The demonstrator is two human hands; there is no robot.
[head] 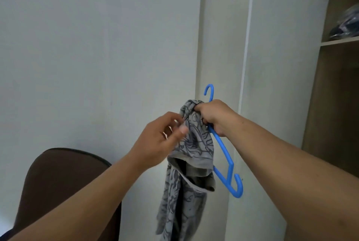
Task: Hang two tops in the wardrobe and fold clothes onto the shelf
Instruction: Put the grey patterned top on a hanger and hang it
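Background: a plain pale wall [97, 46] fills the left and centre. A white closed wardrobe door [275, 85] stands to the right of it, and at the far right an open wooden wardrobe compartment [334, 104] shows a shelf [340, 41] carrying dark blue folded clothes [347, 25]. At lower left is the rounded brown back of a chair [64, 182], partly crossed by the left forearm.

The grey top with dark swirling print [192, 163] is held in the air before the wall and door, bunched and hanging downward, alongside a blue plastic hanger [223, 151] that is tilted steeply, hook uppermost.

Right hand [213, 116]: fist closed round both the hanger near its neck and the top's upper bunch. Left hand [161, 139]: partly open, thumb and fingertips pinching the fabric's left edge just below the bunch.
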